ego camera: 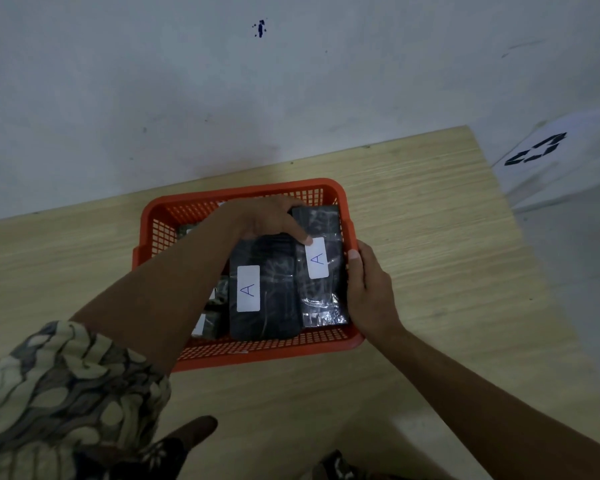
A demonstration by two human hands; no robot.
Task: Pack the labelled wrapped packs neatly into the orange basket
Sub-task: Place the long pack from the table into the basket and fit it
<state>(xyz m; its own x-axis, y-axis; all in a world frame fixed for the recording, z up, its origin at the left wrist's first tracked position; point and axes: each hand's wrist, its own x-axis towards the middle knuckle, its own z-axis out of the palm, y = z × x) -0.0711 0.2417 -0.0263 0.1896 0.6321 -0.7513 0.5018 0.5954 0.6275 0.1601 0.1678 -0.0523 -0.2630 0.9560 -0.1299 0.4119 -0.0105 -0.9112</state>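
Observation:
An orange mesh basket (250, 355) sits on the wooden table. Two dark wrapped packs lie side by side on top inside it, each with a white label marked A: the left pack (274, 299) and the right pack (321, 296). My left hand (264, 220) reaches over the basket and rests on the far ends of both packs, thumb touching the right pack's label. My right hand (368, 292) grips the right pack's outer edge at the basket's right rim. More wrapped packs (215, 306), partly hidden, lie lower at the basket's left.
The wooden table (447, 271) stands against a pale wall, with its right edge near a white sheet (551, 157) bearing a black mark. A patterned sleeve (59, 396) covers my left upper arm.

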